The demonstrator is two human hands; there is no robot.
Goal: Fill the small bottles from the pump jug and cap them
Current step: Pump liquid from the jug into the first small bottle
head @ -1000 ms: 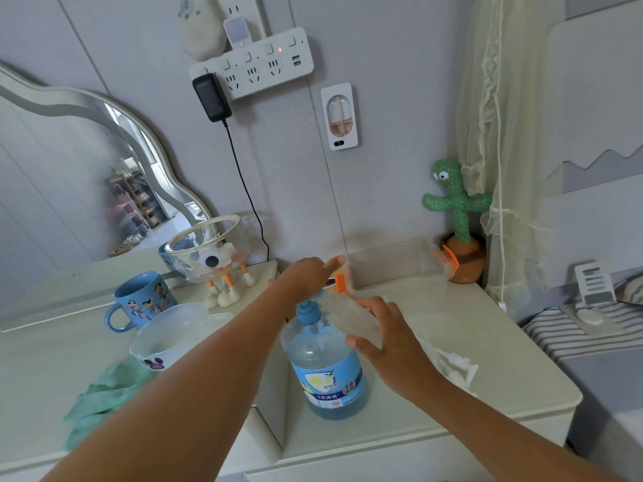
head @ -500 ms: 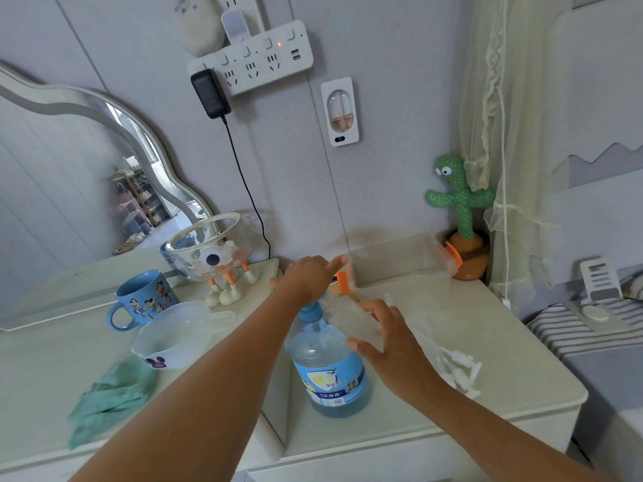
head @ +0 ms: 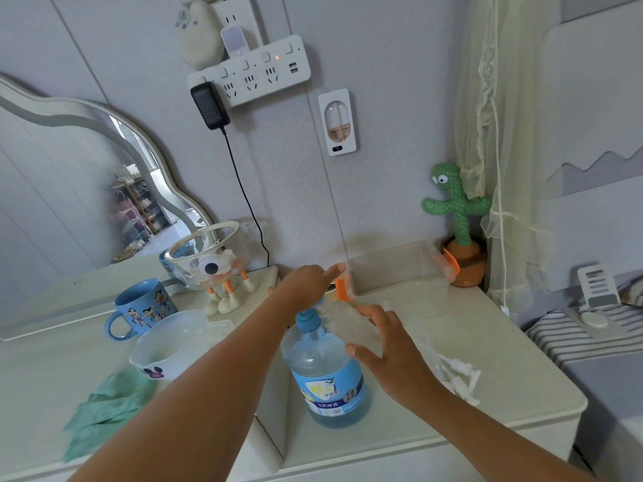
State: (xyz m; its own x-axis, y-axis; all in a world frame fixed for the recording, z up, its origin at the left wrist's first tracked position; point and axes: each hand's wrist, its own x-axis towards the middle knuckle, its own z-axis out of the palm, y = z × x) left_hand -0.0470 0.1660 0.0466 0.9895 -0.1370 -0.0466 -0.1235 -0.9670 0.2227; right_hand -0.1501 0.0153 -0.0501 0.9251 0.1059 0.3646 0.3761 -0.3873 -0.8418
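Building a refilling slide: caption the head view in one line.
Left hand rests on the pump of the blue jug while the right hand holds a small clear bottle tilted beside it.

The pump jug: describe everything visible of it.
The pump jug is a round, clear plastic bottle holding blue liquid, with a blue and yellow printed label low on its front and a blue pump head on its neck. It stands upright near the front edge of the pale cabinet top. The left hand rests on the pump head from above. The right hand holds a small clear bottle tilted at the pump; whether that hand touches the jug cannot be told.
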